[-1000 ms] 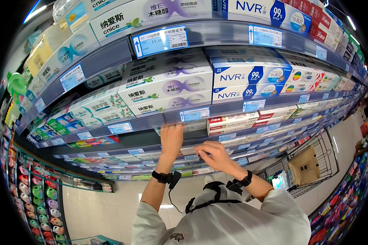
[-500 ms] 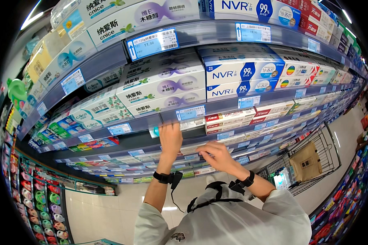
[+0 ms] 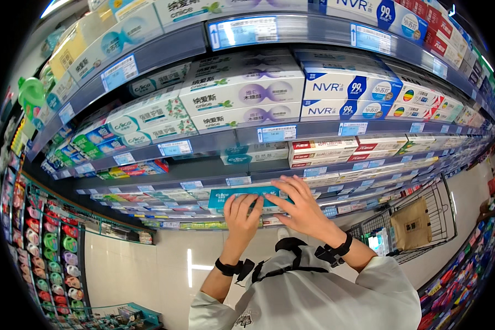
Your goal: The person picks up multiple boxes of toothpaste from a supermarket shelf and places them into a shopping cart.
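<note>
A teal and white toothpaste box (image 3: pixel 237 191) lies lengthwise across my hands, just in front of the shelf edge. My left hand (image 3: pixel 243 219) grips its near side toward the left end, fingers bent over it. My right hand (image 3: pixel 301 205) holds the right end, thumb and fingers closed about it. Behind the box, on the shelf, stand grey-white and teal toothpaste boxes (image 3: pixel 258 154) in the shade. To their right are white and red toothpaste boxes (image 3: pixel 322 152) in stacks.
Shelf tiers bear more toothpaste boxes (image 3: pixel 245 104), with price tags (image 3: pixel 276 133) along their edges. A shopping cart (image 3: pixel 439 212) with a tan bag (image 3: pixel 412 224) stands at the right. Racks of bottles (image 3: pixel 52 258) line the left, above a pale tiled floor (image 3: pixel 126 269).
My left hand has come back from the shelf gap, bringing out the teal toothpaste box. My right hand has closed on its other end. The view has shifted slightly.
</note>
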{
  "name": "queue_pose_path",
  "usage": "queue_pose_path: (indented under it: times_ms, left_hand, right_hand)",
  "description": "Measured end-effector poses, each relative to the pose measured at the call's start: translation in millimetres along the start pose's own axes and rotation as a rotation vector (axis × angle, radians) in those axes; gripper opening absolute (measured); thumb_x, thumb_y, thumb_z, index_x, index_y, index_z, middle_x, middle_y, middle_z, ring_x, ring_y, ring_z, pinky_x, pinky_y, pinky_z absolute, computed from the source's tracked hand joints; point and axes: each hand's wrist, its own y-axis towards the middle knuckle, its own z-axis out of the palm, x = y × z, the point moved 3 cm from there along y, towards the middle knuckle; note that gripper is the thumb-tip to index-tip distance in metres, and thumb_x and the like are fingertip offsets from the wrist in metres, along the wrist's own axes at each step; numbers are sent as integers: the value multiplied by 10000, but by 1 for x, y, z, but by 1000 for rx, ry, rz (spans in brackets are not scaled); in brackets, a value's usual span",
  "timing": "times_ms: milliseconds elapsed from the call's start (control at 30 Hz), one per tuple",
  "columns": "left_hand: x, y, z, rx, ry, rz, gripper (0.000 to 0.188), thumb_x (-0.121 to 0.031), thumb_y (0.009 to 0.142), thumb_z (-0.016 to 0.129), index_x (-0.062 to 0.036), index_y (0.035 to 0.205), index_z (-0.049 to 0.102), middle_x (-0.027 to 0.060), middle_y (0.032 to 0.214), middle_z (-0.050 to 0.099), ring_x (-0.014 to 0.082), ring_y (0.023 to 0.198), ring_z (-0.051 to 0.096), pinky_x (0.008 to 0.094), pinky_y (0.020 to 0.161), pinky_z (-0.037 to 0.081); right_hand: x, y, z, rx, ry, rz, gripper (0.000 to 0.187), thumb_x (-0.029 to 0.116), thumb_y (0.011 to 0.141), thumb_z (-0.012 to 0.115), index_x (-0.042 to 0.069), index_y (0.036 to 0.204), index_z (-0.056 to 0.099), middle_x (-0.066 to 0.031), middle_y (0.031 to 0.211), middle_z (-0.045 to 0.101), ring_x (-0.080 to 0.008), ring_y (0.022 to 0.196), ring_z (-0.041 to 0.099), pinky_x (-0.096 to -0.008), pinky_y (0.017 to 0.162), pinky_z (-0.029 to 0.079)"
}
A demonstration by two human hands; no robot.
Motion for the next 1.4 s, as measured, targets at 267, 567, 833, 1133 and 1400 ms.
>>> queue_pose_path:
  times_ms: [267,567,833,1133,1400]
  left_hand:
    - [-14,-22,-44,124,44,-230,367,-134,734,772,-124,1087,673,38,1084,663,232,1044,617,461,1056,352]
    - [-43,-95,-8,802,-1304,-797,478,-208,877,744,54,1221,540,148,1124,670,242,1033,640,364,904,501]
    - [-63,-122,40,595,-2147,-1367,777,-689,966,340,-52,1386,486,135,1134,661,267,916,637,388,806,501]
    - [-116,-100,83,721,-1858,-1371,752,-719,982,167,-80,1152,526,63,731,545,161,576,441,296,519,320]
    - [-191,-78,138,674,-1919,-1408,668,-653,1015,197,-95,1081,557,42,752,539,144,591,424,284,544,315]
  right_hand:
    - [0,-37,9,-5,335,51,469,89,731,790,96,1176,642,-104,1161,633,-317,1099,612,-444,910,502]
    - [-10,-58,16,125,656,579,277,286,941,654,30,1045,655,-95,849,662,-198,726,642,-317,648,473]
    - [-70,-166,69,-87,1509,1533,391,471,1008,512,108,1096,628,-38,848,685,-153,674,642,-288,552,500]
    - [-84,-262,63,-148,1786,1686,385,446,1049,434,81,1088,549,-68,794,643,-217,587,597,-312,509,487]
    - [-131,-326,-28,-398,1491,1641,410,457,1026,486,61,1116,544,-60,885,643,-170,648,602,-296,530,489]
